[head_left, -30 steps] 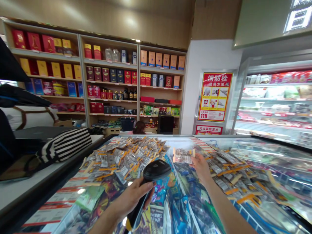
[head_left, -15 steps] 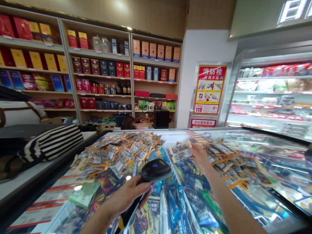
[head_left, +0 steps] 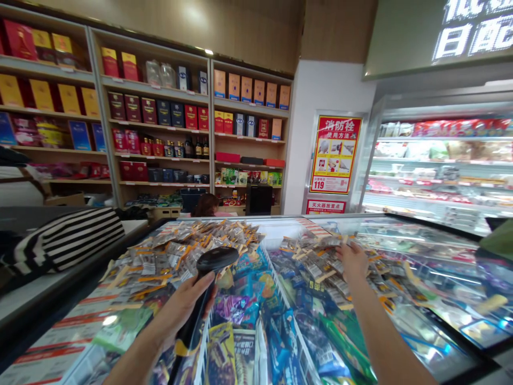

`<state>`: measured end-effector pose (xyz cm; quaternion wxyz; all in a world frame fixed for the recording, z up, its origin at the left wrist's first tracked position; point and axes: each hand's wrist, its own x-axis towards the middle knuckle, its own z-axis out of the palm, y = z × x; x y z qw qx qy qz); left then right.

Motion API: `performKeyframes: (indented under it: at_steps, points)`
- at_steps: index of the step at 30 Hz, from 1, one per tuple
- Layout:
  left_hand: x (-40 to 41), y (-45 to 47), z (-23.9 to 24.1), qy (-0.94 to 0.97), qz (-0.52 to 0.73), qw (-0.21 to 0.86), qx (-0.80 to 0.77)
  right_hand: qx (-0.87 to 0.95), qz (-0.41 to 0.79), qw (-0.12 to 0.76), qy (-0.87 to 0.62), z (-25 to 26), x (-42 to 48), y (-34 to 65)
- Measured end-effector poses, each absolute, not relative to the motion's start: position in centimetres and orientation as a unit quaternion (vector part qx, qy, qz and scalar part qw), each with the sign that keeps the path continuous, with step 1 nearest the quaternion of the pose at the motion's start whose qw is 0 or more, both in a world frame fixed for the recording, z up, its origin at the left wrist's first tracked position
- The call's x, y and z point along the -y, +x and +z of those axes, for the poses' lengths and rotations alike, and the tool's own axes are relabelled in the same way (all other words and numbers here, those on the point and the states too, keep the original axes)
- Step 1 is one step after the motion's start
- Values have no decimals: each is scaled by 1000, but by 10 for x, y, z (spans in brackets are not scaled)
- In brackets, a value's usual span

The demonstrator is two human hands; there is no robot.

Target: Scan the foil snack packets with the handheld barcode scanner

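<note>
My left hand (head_left: 192, 299) is closed round the handle of a black barcode scanner (head_left: 216, 259), its head tilted up over the freezer. My right hand (head_left: 354, 261) reaches over the right-hand pile of small clear packets (head_left: 323, 262) with orange and cream edges. Its fingers look apart and touch or hover just above the packets; the fingertips are partly blurred. To the left, beyond the scanner, lies a larger heap of the same packets (head_left: 160, 254). Beneath both hands, colourful frozen-treat wrappers (head_left: 236, 310) fill the freezer baskets.
White wire dividers (head_left: 286, 294) separate the freezer goods. A black-and-white striped cloth item (head_left: 76, 235) rests on the left counter. Boxed goods fill the wall shelves (head_left: 156, 125). A person's head (head_left: 205, 205) shows behind the freezer. A lit chiller (head_left: 441, 166) stands at right.
My right hand has moved right, from a packet it held near the centre divider to the right-hand pile. The scanner has shifted left in my left hand. The view has turned slightly right.
</note>
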<state>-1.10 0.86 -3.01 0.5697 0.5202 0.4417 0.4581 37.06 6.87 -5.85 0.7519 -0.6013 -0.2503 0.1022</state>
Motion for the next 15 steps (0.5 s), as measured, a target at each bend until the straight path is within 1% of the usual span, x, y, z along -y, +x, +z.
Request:
performKeyframes:
  at_steps: [2, 3, 5, 6, 9, 11, 13, 15]
  points:
    - [-9, -14, -26, 501, 483, 569, -438, 277, -13, 716, -640, -56, -64, 371]
    - [-9, -16, -25, 494, 490, 569, -438, 305, -76, 684, -659, -55, -62, 365]
    - [-10, -17, -24, 484, 493, 569, -446, 402, -163, 591, -680, -54, -62, 344]
    - [-10, -17, -24, 483, 490, 568, -452, 463, -180, 534, -684, -55, -65, 329]
    - [-9, -16, -24, 494, 477, 565, -457, 635, -159, 311, -689, -59, -84, 284]
    - [-9, -15, -25, 506, 467, 563, -458, 698, -152, 192, -673, -64, -102, 263]
    - [-8, -13, -26, 513, 460, 559, -461, 716, -134, 112, -676, -69, -118, 255]
    - [-8, -12, -28, 513, 463, 553, -465, 705, -109, 72, -697, -74, -130, 260]
